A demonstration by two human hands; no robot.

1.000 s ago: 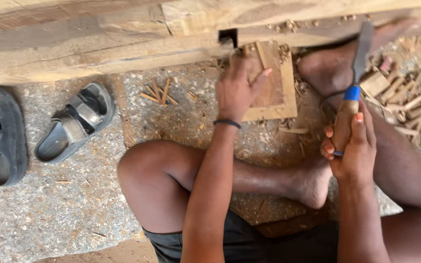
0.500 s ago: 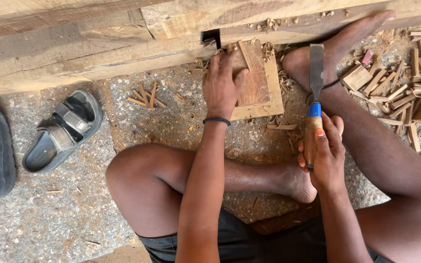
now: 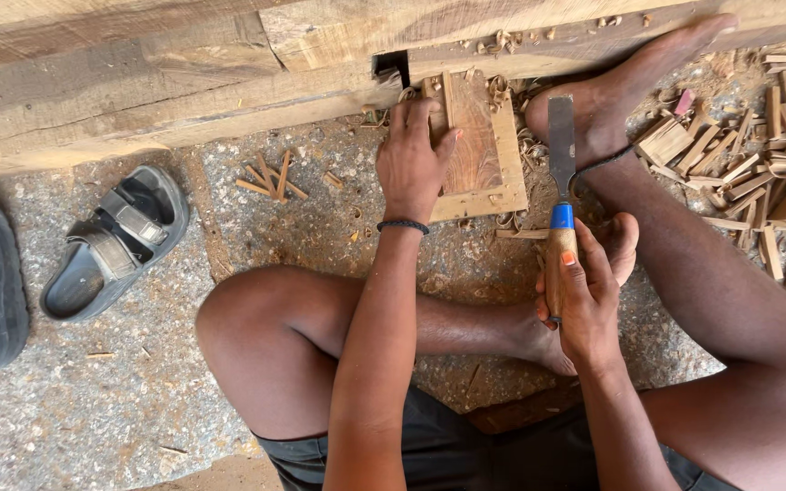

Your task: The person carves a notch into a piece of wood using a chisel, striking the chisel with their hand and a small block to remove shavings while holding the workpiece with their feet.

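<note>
Wooden and square, a small pale-framed panel with a reddish-brown centre [image 3: 477, 150] lies flat on the speckled stone floor [image 3: 93, 409], its far edge touching a long rough timber beam [image 3: 138, 100]. The person sits on the floor with legs folded around it. The left hand [image 3: 414, 162] presses down on the panel's left edge, fingers spread over the frame, pinning it. The right hand [image 3: 584, 305] is wrapped tight around the wooden handle of a flat steel chisel with a blue collar [image 3: 559, 195], blade pointing away, just right of the panel and not touching it. By my reading, the panel is steadied for carving, and the next move calls for bringing the blade onto the wood while the holding fingers stay out of its path. Wood shavings [image 3: 502, 41] lie around the panel; offcut sticks [image 3: 757, 155] are piled at the right; grey sandals [image 3: 106, 241] sit well apart at the left.
</note>
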